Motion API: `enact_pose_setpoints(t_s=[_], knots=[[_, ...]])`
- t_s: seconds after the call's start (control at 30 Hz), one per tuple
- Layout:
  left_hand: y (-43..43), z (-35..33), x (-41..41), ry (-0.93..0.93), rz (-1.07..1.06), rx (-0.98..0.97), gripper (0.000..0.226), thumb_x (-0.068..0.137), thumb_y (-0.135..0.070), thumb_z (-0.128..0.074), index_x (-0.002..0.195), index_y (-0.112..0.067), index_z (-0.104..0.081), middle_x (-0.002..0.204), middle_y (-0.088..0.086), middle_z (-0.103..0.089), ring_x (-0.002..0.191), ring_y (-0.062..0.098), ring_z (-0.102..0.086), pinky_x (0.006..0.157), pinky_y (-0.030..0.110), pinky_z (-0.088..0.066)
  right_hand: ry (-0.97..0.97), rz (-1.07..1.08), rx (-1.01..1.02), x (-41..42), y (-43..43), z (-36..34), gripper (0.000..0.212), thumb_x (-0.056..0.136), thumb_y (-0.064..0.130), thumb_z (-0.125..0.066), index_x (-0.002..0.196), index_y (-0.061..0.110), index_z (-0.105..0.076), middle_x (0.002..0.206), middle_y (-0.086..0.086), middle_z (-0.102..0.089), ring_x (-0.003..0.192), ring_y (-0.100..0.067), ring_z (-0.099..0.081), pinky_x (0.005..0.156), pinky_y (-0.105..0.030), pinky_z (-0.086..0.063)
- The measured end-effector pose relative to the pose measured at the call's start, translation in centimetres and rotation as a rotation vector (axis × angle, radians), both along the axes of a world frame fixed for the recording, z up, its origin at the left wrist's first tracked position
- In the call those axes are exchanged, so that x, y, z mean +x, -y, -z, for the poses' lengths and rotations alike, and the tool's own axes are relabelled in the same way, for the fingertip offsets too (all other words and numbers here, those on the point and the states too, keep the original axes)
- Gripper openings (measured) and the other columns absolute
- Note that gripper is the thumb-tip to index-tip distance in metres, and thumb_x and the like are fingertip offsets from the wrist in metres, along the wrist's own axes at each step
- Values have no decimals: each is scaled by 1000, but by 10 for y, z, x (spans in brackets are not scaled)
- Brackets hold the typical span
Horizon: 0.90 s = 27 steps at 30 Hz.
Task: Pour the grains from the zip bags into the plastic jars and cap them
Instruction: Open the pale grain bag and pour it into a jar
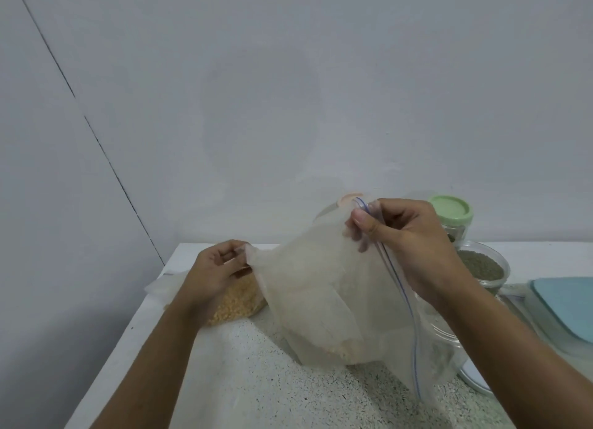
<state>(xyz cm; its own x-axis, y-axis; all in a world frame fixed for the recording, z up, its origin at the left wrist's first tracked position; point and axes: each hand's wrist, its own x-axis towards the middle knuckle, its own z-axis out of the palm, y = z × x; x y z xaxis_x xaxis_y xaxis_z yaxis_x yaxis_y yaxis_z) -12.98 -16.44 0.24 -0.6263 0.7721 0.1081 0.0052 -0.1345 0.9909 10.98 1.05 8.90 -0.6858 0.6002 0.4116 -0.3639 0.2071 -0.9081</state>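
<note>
Both hands are clamped on one nearly empty zip bag (pixel 321 287), held up above the counter (pixel 256 380). The left hand (pixel 213 273) pinches a bottom corner of the bag between thumb and fingers, and the right hand (pixel 406 236) grips the zip edge, where the blue seal line runs down and away from the fingers. The film hangs slack between them, cloudy with dust, and only a small clump of pale grains shows low in a fold.

Furthest left, partly under the left wrist, a second bag of yellow grains (pixel 236 300) lies on the counter, full and seemingly untouched. Behind the raised bag, a pinkish rim (pixel 351 197) peeks over its top edge; whether that is a jar or a lid cannot be told. To the right of the right hand stands a jar with a green lid (pixel 451 212), capped, so that one looks finished. Just in front of it an open jar (pixel 484 268) holds greenish grains close to the brim and has no cap on it. A clear container (pixel 446 326) behind the bag's lower edge is too veiled to judge. At the far right lies a blue lid (pixel 568 306).

By these signs the work seems about midway: one jar capped, one filled but open, one bag almost drained, one bag still to pour.
</note>
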Motion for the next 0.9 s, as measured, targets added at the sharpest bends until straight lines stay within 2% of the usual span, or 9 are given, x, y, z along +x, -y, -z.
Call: enact_pose_setpoints(t_s=[0.1, 0.23, 0.33, 0.43, 0.6, 0.73, 0.9], knots=[[-1, -12, 2, 154, 0, 125, 28, 87, -21, -70, 105, 0, -68, 100, 15, -69, 93, 26, -69, 82, 34, -61, -51, -24, 3, 7, 3, -16, 15, 84, 17, -70, 71, 11, -76, 68, -8, -70, 68, -19, -67, 57, -25, -51], [-3, -38, 0, 141, -34, 148, 15, 99, -12, -54, 106, -5, -65, 93, 8, -68, 88, 22, -67, 84, 41, -59, -98, -2, 4, 10, 3, -36, 16, 83, 18, -71, 77, 4, -75, 71, -10, -71, 69, -20, -66, 59, -26, -51], [-9, -64, -1, 109, -68, 136, 13, 101, -13, -52, 99, -11, -66, 91, 2, -69, 84, 18, -67, 88, 45, -52, -121, 18, 1, 9, 0, -53, 18, 84, 18, -71, 82, 0, -75, 74, -12, -72, 71, -21, -65, 61, -28, -52], [-15, -90, -3, 79, -82, 157, 19, 102, -16, -54, 91, -15, -69, 94, 2, -70, 85, 20, -67, 91, 48, -52, -154, 43, -8, 9, -3, -72, 20, 84, 17, -72, 85, -2, -75, 76, -14, -73, 71, -20, -65, 62, -29, -54], [-25, -123, -11, 83, -140, 207, 16, 104, -18, -54, 98, -13, -69, 106, 6, -65, 85, 19, -70, 91, 48, -54, -206, 66, -17, 6, -7, -94, 18, 88, 14, -70, 89, -3, -74, 78, -14, -73, 72, -21, -65, 62, -29, -53], [-31, -142, -12, 73, -177, 238, 16, 103, -17, -55, 98, -12, -70, 107, 8, -63, 85, 20, -67, 94, 50, -52, -218, 87, -6, 4, -10, -107, 17, 90, 13, -70, 89, -3, -75, 78, -14, -73, 73, -22, -66, 62, -28, -54], [-41, -160, -13, 73, -214, 269, 15, 102, -15, -59, 104, -11, -73, 103, 7, -66, 83, 18, -66, 90, 48, -54, -226, 137, -38, 4, -20, -116, 15, 91, 14, -72, 88, 0, -76, 78, -15, -73, 70, -21, -64, 63, -28, -54]])
